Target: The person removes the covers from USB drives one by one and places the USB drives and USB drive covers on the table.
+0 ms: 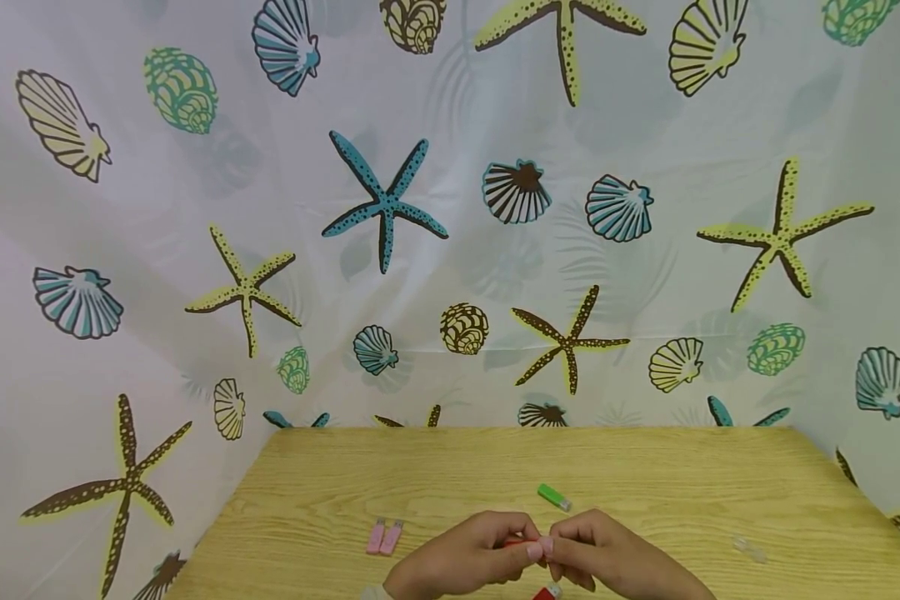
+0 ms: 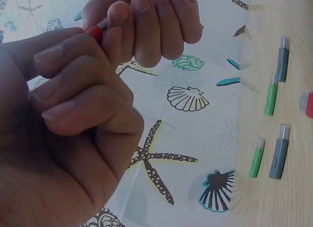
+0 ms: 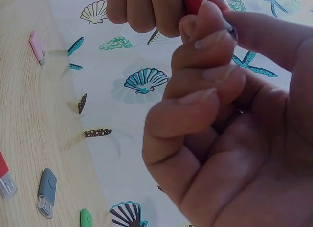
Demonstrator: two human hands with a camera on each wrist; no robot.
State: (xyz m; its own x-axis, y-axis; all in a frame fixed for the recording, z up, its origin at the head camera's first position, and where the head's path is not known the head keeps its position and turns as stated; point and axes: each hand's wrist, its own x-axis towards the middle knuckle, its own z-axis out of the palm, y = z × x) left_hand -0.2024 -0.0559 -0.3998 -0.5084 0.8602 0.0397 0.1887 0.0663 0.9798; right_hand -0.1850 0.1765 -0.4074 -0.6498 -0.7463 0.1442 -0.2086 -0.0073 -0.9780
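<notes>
Both hands meet over the front of the table at a red USB flash drive (image 1: 521, 544). My left hand (image 1: 487, 542) pinches its red body between thumb and curled fingers. At the drive's connector end, my right hand (image 1: 598, 546) pinches with thumb and fingertips. In the right wrist view the red body (image 3: 194, 2) shows between the hands, its end with a shiny tip by the right thumb. Fingers hide most of the drive. Just below the hands in the head view lies another red flash drive (image 1: 547, 592); a green flash drive (image 1: 552, 497) lies beyond them.
Two pink flash drives (image 1: 384, 537) lie side by side, left of the hands. Small clear caps (image 1: 750, 548) lie to the right. In the left wrist view, grey drives (image 2: 279, 153) and green drives (image 2: 270, 95) wear clear caps. A shell-patterned curtain (image 1: 450, 250) surrounds the wooden table (image 1: 330, 475).
</notes>
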